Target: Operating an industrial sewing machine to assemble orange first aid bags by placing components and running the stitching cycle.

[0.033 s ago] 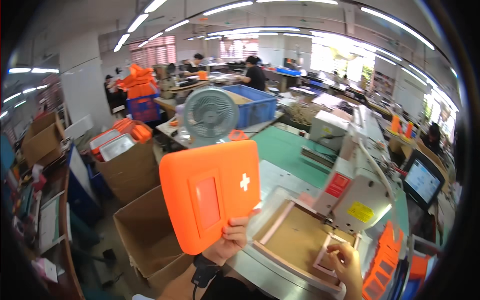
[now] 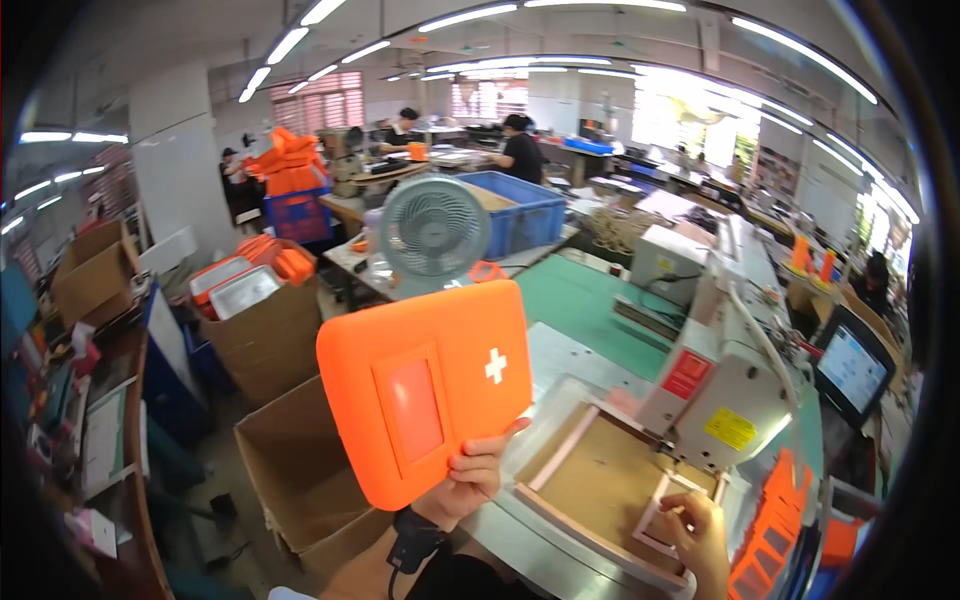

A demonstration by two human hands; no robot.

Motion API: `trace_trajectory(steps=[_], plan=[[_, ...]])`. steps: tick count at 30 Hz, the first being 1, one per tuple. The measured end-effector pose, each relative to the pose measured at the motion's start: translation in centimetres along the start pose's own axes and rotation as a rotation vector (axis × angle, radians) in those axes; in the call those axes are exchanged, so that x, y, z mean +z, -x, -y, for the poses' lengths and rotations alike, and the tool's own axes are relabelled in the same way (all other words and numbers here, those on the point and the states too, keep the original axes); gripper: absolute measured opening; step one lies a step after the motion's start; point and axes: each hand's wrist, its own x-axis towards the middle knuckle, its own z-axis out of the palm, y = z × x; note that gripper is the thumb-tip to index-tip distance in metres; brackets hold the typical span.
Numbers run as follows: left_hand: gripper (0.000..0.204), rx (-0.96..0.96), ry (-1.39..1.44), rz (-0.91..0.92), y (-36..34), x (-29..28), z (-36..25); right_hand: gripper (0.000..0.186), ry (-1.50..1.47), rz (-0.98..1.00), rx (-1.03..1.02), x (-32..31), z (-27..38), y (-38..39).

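Observation:
My left hand (image 2: 470,485) grips an orange case (image 2: 478,415) by its lower right edge and holds it up, tilted, in front of me. The case has rounded corners, a white cross and a framed window panel on its face. My right hand (image 2: 700,525) is low at the right, its fingers curled together over a small pale pink frame (image 2: 650,510). Whether anything is pinched in those fingers I cannot make out. The small frame lies inside a larger wooden-edged frame (image 2: 545,470) with a brown board, under the head of a sewing machine (image 2: 715,410).
An open cardboard box (image 2: 300,470) stands below the case at left; another box (image 2: 265,340) holds orange and silver pieces. Behind are a grey fan (image 2: 435,230) and a blue crate (image 2: 540,225). Orange cut-outs (image 2: 768,530) and a screen (image 2: 850,365) are at right.
The view has shifted slightly, so the surroundings sit a little further right and lower. The orange case has turned slightly in my left hand's grip; my right hand stays by the small frame.

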Motion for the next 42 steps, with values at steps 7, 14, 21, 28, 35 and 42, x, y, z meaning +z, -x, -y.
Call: trace_trajectory(steps=[7, 14, 21, 28, 35, 42], plan=[[0.061, -0.154, 0.055, 0.123, 1.0, -1.7, -1.0, 0.017, 0.029, 0.12, -0.058, 0.1, 0.8, 0.9], [0.058, -0.131, 0.027, 0.125, 1.7, -2.2, -1.5, 0.025, 0.261, 0.205, -0.36, 1.1, -2.9, 1.2], [0.056, -0.115, 0.016, 0.122, 1.5, -2.9, -2.1, 0.014, 0.113, 0.219, -0.116, 0.5, 1.4, 0.7], [0.055, 0.108, -0.151, 0.13, 3.0, -1.9, -5.2, 0.013, 0.074, 0.252, 0.004, 0.4, 2.7, 0.4], [0.017, 1.324, -1.012, -0.376, 18.5, 4.5, -20.1, 0.014, 0.113, 0.294, -0.002, 0.4, 2.8, 0.0], [0.078, 1.537, -2.354, -1.811, 26.9, -0.5, -25.2, 0.015, 0.089, 0.293, 0.015, 0.8, 2.1, 0.0]])
